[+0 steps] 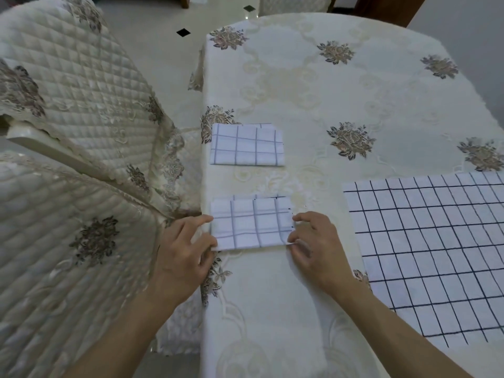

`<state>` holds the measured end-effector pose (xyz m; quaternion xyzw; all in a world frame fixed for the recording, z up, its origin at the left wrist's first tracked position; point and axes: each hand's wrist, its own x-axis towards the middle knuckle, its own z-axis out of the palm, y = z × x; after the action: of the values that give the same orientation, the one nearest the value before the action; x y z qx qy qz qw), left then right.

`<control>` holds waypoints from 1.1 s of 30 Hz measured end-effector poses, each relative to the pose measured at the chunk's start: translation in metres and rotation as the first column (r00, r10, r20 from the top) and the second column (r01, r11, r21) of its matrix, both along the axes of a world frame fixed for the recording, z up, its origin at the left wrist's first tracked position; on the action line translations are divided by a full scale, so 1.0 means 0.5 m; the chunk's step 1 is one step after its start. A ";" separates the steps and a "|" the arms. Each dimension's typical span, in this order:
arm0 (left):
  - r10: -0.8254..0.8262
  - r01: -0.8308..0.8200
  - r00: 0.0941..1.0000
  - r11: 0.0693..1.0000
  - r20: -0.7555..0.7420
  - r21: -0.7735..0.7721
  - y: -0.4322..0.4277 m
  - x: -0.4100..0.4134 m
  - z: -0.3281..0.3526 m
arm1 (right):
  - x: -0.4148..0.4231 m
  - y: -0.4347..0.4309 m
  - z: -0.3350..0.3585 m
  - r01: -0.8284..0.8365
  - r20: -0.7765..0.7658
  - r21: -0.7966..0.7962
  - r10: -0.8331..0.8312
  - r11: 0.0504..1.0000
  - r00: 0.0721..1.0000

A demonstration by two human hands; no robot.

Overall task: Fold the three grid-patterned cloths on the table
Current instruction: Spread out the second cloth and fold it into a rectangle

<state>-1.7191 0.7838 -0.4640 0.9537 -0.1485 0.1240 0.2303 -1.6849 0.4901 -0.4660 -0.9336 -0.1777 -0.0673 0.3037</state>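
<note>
A small folded white cloth with a grey grid (252, 223) lies near the table's left edge. My left hand (184, 251) pinches its left side between thumb and fingers. On the opposite side, my right hand (313, 241) pinches the near right corner, fingers curled on the fabric. Farther up the table rests a second folded grid cloth (246, 145), untouched. A large white cloth with a dark grid (433, 249) is spread flat on the right.
The table (341, 85) wears a cream cloth with embroidered flowers. Two quilted, cream-covered chairs (73, 105) stand close along its left edge. Tiled floor (163, 36) shows beyond them.
</note>
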 end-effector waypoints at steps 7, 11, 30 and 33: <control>0.067 -0.067 0.996 0.998 0.051 0.003 -0.006 0.043 -0.003 | 0.039 0.022 0.009 0.082 0.019 -0.027 -0.082 0.996 0.996; 0.066 -0.071 0.994 0.995 0.084 0.067 -0.008 0.086 0.005 | 0.077 0.029 0.003 0.146 0.024 -0.028 -0.145 0.989 0.989; 0.174 -0.094 0.967 0.924 -0.187 0.371 -0.041 0.165 -0.026 | 0.135 0.103 -0.039 0.028 -0.161 -0.422 -0.105 0.906 0.981; 0.227 -0.113 0.937 0.917 -0.267 0.382 -0.027 0.169 -0.041 | 0.134 0.105 -0.041 0.058 -0.157 -0.495 -0.155 0.867 0.975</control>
<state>-1.6347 0.7704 -0.4843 0.9965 -0.0469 -0.0347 0.0595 -1.6180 0.5424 -0.4864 -0.9904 -0.1069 0.0529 0.0703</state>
